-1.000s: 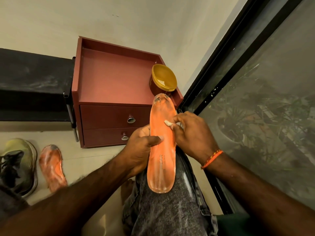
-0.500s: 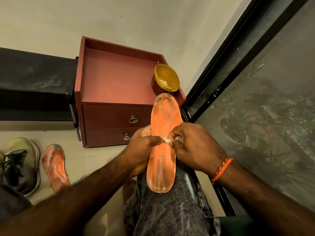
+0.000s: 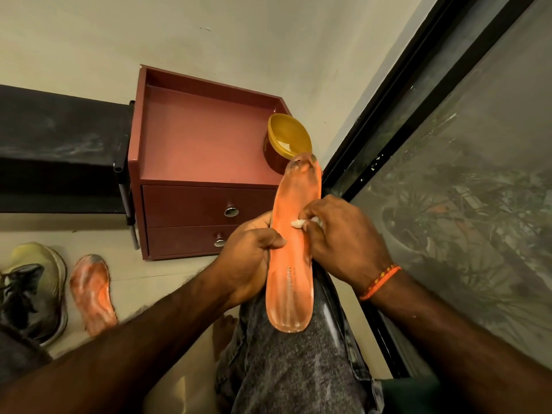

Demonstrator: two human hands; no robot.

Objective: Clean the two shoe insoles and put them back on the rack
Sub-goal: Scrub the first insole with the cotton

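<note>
An orange insole [image 3: 291, 282] rests lengthwise on my jeans-clad knee, its dark-stained toe pointing away. My left hand [image 3: 246, 258] grips its left edge at the middle, thumb on top. My right hand [image 3: 337, 240] pinches a small white wad [image 3: 297, 224] and presses it onto the insole's upper middle. A second orange insole [image 3: 91, 291], smeared with white, lies on the floor at the left. The black shoe rack [image 3: 56, 150] stands against the wall at the far left.
A red two-drawer cabinet [image 3: 194, 204] stands ahead, with an open yellow tub [image 3: 286, 141] on its right corner. A green-and-black shoe [image 3: 33, 288] lies beside the floor insole. A dark-framed glass window [image 3: 448, 174] runs along the right. My bare foot [image 3: 224, 330] shows below.
My right hand slid the white wad down the insole toward the middle, then back up a little. My left hand kept its grip on the insole.
</note>
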